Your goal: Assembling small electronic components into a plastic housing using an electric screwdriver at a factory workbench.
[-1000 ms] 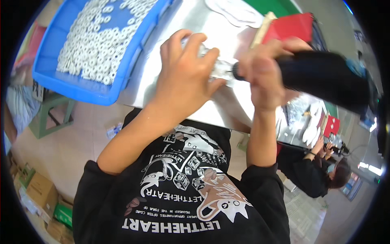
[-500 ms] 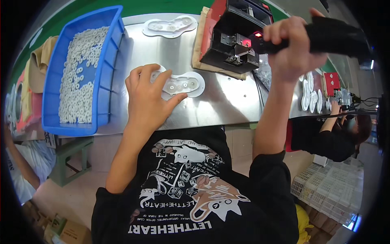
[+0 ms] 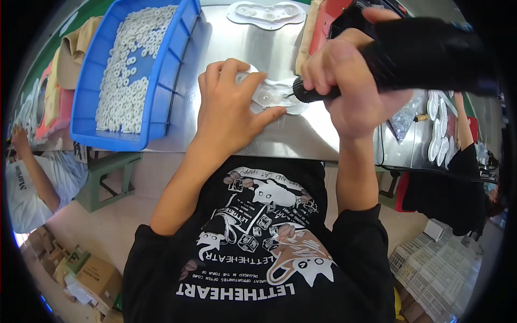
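Note:
A white plastic housing (image 3: 273, 96) with a clear inner piece lies on the metal tabletop. My left hand (image 3: 229, 105) holds it down, fingers bent over its left end and thumb along the near edge. In my right hand (image 3: 347, 81) is a black electric screwdriver (image 3: 425, 56), gripped with the fingers wrapped round its body. Its thin bit points left and meets the right part of the housing, though whether a screw sits under the tip is too small to tell.
Left of my hand stands a blue bin (image 3: 107, 140) of small white rings (image 3: 121, 102). A second white housing (image 3: 266, 15) lies farther back. A red-and-black machine (image 3: 334, 24) stands behind the screwdriver. More white parts (image 3: 435, 129) and a co-worker's arm (image 3: 462, 121) are at right.
My right hand has brought the screwdriver away from the machine, down and left onto the housing. My left hand stays on the housing. The whole view has shifted.

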Tool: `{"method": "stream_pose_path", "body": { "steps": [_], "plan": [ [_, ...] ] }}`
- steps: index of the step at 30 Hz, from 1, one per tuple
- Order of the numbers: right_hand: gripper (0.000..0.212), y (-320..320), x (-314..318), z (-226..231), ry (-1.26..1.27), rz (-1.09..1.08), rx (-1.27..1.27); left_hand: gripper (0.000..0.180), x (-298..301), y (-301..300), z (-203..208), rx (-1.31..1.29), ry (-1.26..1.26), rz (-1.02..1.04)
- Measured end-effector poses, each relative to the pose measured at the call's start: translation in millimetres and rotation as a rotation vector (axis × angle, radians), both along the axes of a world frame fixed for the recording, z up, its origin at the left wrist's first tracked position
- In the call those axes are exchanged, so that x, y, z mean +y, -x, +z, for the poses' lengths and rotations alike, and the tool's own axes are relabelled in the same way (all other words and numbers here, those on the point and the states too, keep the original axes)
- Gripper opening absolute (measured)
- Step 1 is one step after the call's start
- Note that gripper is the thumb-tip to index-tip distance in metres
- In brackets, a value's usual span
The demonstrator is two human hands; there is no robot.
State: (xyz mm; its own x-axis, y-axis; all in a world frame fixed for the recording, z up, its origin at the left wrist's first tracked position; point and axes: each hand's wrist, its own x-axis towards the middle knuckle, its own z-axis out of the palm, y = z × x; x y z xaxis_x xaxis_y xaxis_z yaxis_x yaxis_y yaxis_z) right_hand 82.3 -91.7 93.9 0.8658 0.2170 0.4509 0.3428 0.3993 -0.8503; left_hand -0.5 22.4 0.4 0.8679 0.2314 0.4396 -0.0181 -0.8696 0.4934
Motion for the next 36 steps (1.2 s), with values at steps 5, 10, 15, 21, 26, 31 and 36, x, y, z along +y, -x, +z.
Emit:
{"method": "stream_pose_path", "body": {
  "steps": [5,10,15,21,26,31,36],
  "plan": [
    [0.048,-2,3,-18,-0.071,0.213,0.095,0.053,-1,0,1,0.003,0.001,-0.013],
    [0.048,-31,-6,-40,-0.041,0.349,-0.099,0.055,1,-1,0,-0.007,0.005,-0.015],
    [0.046,-30,-3,-43,-0.02,0.388,-0.207,0.055,2,-2,-3,-0.029,0.013,-0.004],
    [0.044,-27,-7,-44,-0.013,0.424,-0.122,0.056,1,1,-2,-0.001,0.037,0.006],
    [0.037,-29,-5,-53,0.006,0.522,-0.278,0.053,3,4,-3,-0.02,0.055,-0.025],
    [0.04,-32,-6,-52,0.2,0.402,-0.438,0.043,4,4,-1,-0.059,-0.001,-0.048],
    [0.056,-32,-16,-38,0.196,0.396,-0.398,0.039,9,3,11,-0.035,-0.073,-0.129]
  ]
}}
